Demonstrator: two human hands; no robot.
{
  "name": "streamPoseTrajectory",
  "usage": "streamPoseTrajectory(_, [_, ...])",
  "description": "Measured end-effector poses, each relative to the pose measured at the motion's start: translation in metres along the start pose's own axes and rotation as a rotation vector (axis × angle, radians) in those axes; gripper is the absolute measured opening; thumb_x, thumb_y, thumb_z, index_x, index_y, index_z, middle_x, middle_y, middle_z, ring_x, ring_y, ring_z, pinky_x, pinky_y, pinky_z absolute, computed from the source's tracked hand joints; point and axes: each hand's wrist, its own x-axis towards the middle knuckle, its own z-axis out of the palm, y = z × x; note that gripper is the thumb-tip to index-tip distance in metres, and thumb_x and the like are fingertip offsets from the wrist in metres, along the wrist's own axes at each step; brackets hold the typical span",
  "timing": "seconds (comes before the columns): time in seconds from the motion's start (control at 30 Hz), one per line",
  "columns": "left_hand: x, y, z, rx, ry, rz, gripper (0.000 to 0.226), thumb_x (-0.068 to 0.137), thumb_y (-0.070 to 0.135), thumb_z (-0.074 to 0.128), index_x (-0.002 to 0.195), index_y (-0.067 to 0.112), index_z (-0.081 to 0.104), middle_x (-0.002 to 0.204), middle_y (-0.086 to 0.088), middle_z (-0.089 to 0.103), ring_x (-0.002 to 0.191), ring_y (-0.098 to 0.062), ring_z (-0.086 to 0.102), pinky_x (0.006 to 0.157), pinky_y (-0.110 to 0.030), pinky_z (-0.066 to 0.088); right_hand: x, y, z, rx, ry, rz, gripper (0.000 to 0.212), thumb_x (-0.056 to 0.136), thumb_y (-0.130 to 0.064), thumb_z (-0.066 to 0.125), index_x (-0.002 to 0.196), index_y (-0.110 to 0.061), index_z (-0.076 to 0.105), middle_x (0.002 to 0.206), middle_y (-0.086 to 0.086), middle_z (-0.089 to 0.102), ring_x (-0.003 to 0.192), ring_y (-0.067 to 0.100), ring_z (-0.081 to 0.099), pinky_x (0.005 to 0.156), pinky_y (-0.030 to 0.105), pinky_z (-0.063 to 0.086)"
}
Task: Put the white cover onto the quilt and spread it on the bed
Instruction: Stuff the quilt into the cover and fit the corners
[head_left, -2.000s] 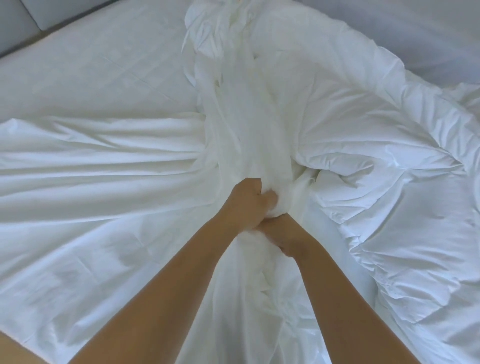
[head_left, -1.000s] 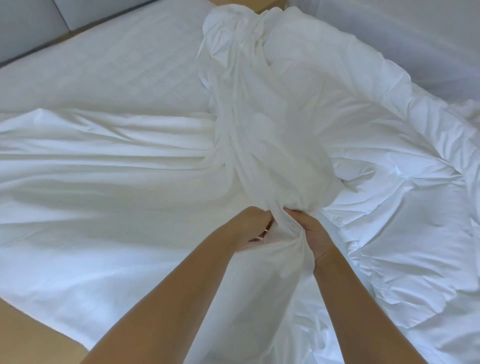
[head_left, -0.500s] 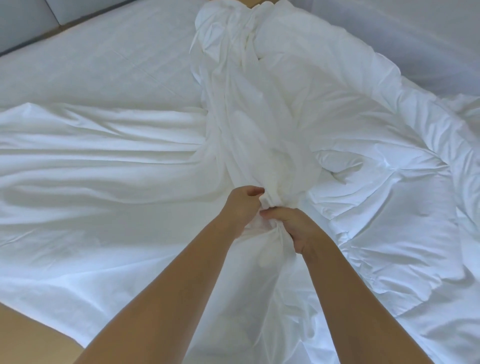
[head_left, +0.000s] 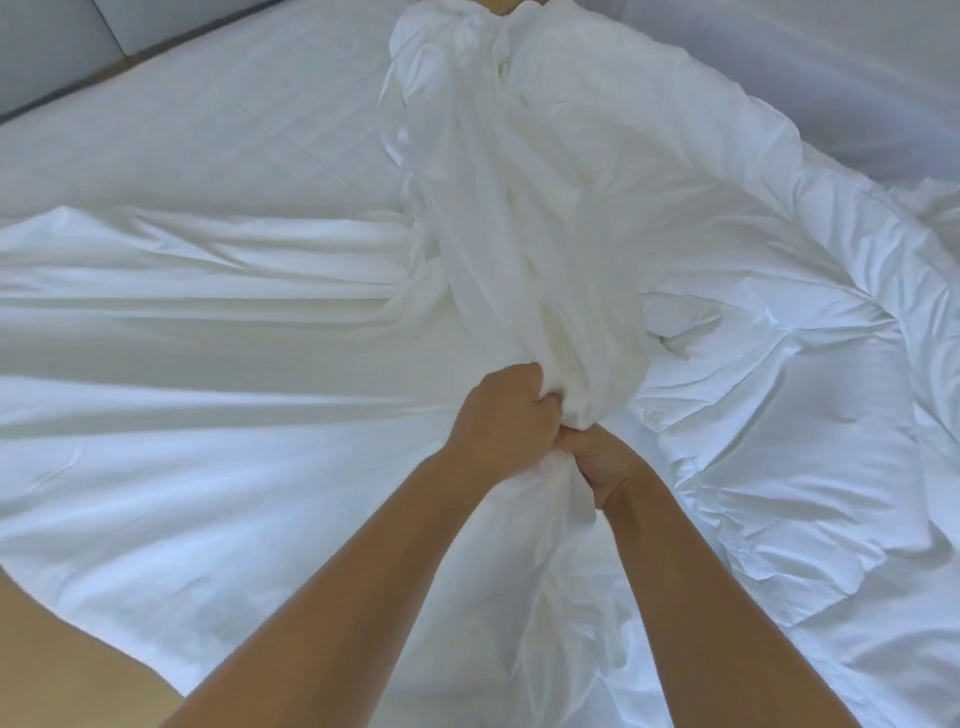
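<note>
Head view: at centre frame the left hand (head_left: 501, 415) and right hand (head_left: 610, 465) both clench the bunched thin white fabric cover (head_left: 483, 249), likely to work it over the puffy white quilt (head_left: 789, 395) lying at right.

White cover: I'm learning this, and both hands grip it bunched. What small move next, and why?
Likely release the right hand and regrip lower, drawing the white cover further over the quilt: the left hand pins the covered bunch, while much quilt lies bare on the right.
</note>
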Motion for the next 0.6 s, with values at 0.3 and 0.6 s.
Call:
streamPoseTrajectory(0.3, [0.02,-0.041,-0.022,-0.241,-0.036,-0.506,0.049,0.091,0.054,0.044,0.112,0.013,0.058,0.107,-0.004,0.058,0.092,-0.025,0.057,0.077,-0.032,0.05,0.002,0.007,0.013,0.268,0.152,-0.147,0.023,0.057,-0.015,0.082,0.079,-0.01,0.077,0.089,0.013,0.072,0.08,0.028,0.07,0.071,0.038,0.059])
streamPoseTrajectory(0.6, [0.03,-0.025,0.003,-0.388,-0.089,-0.401,0.025,0.093,0.013,0.052,0.069,0.01,0.05,0.059,-0.002,0.043,0.057,-0.02,0.044,0.041,-0.021,0.029,-0.002,0.007,-0.008,0.183,0.141,-0.039,0.041,0.05,-0.023,0.086,0.089,-0.01,0.077,0.096,0.013,0.069,0.09,0.03,0.067,0.079,0.04,0.055])
